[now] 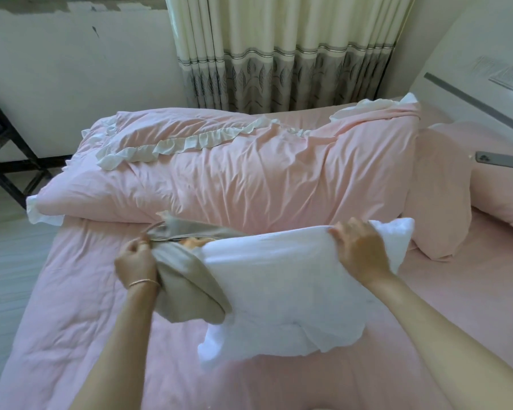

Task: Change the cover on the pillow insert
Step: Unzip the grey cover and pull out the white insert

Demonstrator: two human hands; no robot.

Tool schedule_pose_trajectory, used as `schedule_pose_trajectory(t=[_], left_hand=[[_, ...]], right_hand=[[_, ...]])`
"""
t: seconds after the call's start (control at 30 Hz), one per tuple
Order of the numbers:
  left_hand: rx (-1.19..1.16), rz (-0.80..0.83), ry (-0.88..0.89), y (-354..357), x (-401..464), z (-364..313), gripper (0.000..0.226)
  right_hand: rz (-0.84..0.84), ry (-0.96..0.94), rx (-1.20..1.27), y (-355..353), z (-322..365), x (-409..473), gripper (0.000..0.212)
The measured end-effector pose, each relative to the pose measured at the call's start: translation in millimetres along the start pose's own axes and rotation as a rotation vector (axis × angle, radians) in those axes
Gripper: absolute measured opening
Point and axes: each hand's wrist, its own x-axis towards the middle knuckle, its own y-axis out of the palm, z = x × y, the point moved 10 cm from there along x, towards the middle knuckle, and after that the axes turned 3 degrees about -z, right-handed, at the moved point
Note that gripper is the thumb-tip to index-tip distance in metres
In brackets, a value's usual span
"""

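Pillow insert (285, 294), white and soft, lies across the pink bed (80, 335) in front of us, between our two hands. Our right hand (359, 250) sits on its far upper edge, fingers curled over and gripping the white fabric near the right corner. At the insert's left end a beige cover (184, 288) bunches around the corner, only that end inside it. Our left hand (137, 261), with a thin bracelet (144, 282) at the wrist, grips the bunched cover at its opening, just left of the insert. Behind them a folded pink quilt (234, 173) with a white ruffle stretches across the bed. A pink pillow (439, 190) lies to the right, a phone (498, 159) rests beyond it, and a patterned curtain (279, 54) hangs at the back.
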Motion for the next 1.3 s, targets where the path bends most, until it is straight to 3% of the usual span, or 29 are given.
schedule_pose_trajectory(t=[0.07, 0.13, 0.23, 0.33, 0.43, 0.57, 0.63, 0.67, 0.73, 0.83, 1.0, 1.13, 1.3], left_hand=[[0.068, -0.122, -0.081, -35, 27, 19, 0.036], [0.098, -0.083, -0.047, -40, 38, 19, 0.033], [0.115, 0.133, 0.094, -1, 13, 3, 0.024], [0.155, 0.206, 0.163, 26, -6, -4, 0.023], [0.092, 0.144, 0.124, 22, 6, -15, 0.024], [-0.087, -0.154, 0.130, -15, 44, -58, 0.030], [-0.146, -0.110, 0.232, -7, 63, -88, 0.036], [-0.111, -0.028, 0.258, 7, 69, -98, 0.044], [0.176, 0.116, 0.241, 42, 73, -101, 0.067], [0.518, 0.189, 0.327, 76, 52, -100, 0.079], [0.441, 0.329, 0.613, 114, -27, -85, 0.055], [0.287, 0.445, 0.751, 118, -101, -60, 0.043], [0.296, 0.501, 0.914, 108, -175, -37, 0.039]], right_hand=[[0.062, 0.294, 0.044, -5, -50, -11, 0.050], [0.101, 0.433, 0.068, -3, -68, -23, 0.056], [0.174, 0.302, 0.046, 18, -34, -17, 0.048], [0.278, 0.147, 0.017, 45, 13, -1, 0.041], [0.385, 0.036, 0.016, 66, 46, 1, 0.045], [0.622, 0.052, -0.029, 94, 53, -9, 0.070], [0.688, 0.043, -0.084, 108, 49, -13, 0.068], [0.677, 0.039, -0.077, 108, 51, -10, 0.067], [0.701, 0.067, -0.068, 108, 53, -5, 0.067], [0.712, 0.080, -0.047, 112, 50, -8, 0.065], [0.608, 0.144, 0.058, 99, 47, -14, 0.070], [0.472, 0.232, 0.151, 72, 34, -35, 0.049], [0.297, 0.391, 0.162, 18, 11, -82, 0.038]])
